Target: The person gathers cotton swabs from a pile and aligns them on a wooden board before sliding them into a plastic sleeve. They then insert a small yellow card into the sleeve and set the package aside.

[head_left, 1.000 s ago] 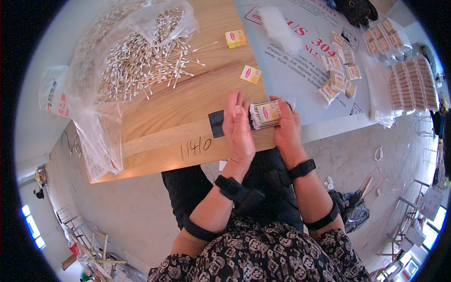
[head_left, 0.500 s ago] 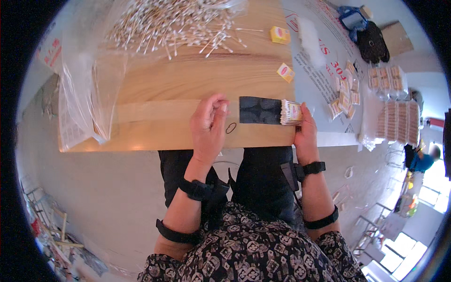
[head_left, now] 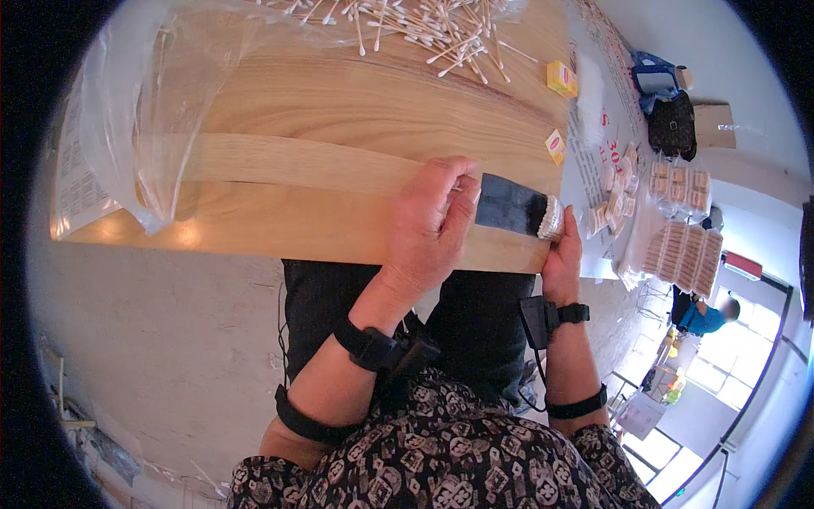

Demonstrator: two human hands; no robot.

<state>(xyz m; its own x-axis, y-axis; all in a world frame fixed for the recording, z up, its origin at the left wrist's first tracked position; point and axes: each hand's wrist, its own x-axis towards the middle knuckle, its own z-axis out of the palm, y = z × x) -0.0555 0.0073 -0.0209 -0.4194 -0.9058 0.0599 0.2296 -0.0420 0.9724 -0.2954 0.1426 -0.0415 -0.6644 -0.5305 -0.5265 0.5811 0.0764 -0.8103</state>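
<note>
My right hand (head_left: 561, 265) is closed round a packed bundle of cotton swabs (head_left: 551, 219) at the table's right edge. The white swab tips face left. A flat black strip (head_left: 510, 204) lies on the wooden table (head_left: 322, 199), its right end against the bundle. At the strip's left end is my left hand (head_left: 431, 219), fingers curled and thumb close to the index finger. Whatever it may pinch is hidden. Two small yellow-and-white packets, one upper (head_left: 561, 79) and one lower (head_left: 554, 147), lie beyond the right hand.
A heap of loose cotton swabs (head_left: 441, 34) covers the far table. Clear plastic bags (head_left: 140, 127) lie at left. Right of the table are small packs (head_left: 617, 199) on a grey printed sheet and stacked wrapped packs (head_left: 685, 254). A person in blue (head_left: 702, 317) is in the background.
My left hand has moved right to the black strip, over the spot where a thin dark loop lay. The swab bundle is tipped, showing more of its ends. The whole view has shifted.
</note>
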